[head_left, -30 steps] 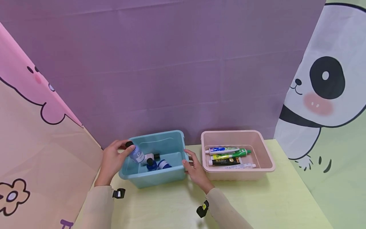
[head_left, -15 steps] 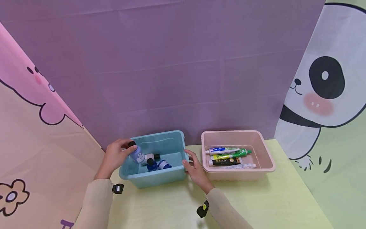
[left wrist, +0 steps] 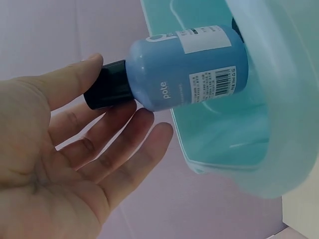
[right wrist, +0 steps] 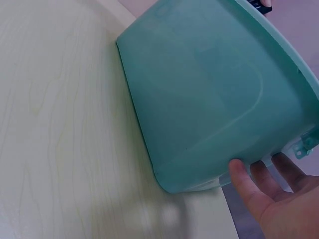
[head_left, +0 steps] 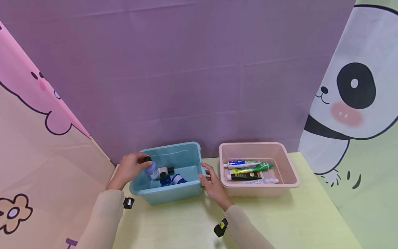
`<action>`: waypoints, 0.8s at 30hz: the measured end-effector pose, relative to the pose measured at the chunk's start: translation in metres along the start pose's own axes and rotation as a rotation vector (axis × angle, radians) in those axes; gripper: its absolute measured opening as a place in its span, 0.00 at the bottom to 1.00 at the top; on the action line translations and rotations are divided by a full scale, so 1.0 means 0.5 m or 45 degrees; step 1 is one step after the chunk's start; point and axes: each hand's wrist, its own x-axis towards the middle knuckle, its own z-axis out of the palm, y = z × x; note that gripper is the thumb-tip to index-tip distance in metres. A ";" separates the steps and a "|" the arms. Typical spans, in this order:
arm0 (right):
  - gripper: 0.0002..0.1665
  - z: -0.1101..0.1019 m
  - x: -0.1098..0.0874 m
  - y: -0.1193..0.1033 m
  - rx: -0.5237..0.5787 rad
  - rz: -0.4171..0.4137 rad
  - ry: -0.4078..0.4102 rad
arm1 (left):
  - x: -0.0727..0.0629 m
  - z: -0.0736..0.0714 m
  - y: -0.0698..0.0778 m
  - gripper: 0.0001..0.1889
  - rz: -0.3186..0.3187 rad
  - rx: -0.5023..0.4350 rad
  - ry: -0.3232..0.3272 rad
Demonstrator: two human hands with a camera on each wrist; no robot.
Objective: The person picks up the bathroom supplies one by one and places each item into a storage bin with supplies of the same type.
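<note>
Left hand [left wrist: 60, 164] pinches the blue bottle [left wrist: 192, 64] by its cap; the teal bin [left wrist: 279, 124] rim hides its base. Right hand [right wrist: 279, 199], cut off lower right, fingers relaxed against the bin.

Staged recording booth, not a real room: purple cloth backdrop [head_left: 186, 69], cartoon panda curtain [head_left: 351, 97] at right, pink cartoon curtain [head_left: 37, 138] at left, pale-green tabletop [head_left: 280, 221].

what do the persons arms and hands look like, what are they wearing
Both arms wear long, loose cream-beige sleeves reaching the wrists. A small black clip-like device sits at each cuff, the right one with a yellow mark. The left hand and right hand are bare, with no gloves visible.
</note>
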 end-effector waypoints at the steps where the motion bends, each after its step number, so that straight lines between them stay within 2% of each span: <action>1: 0.31 0.000 0.003 0.008 0.001 -0.002 0.002 | 0.002 0.000 0.000 0.17 0.000 -0.001 -0.014; 5: 0.31 0.000 0.007 0.023 0.003 -0.014 0.000 | 0.009 0.001 0.003 0.17 0.001 0.015 -0.054; 14: 0.30 -0.004 0.004 0.022 0.004 0.002 -0.011 | 0.026 0.008 0.000 0.14 0.011 0.040 -0.136; 24: 0.31 -0.005 0.008 0.024 0.015 -0.010 -0.023 | 0.029 0.003 -0.003 0.13 0.033 0.077 -0.163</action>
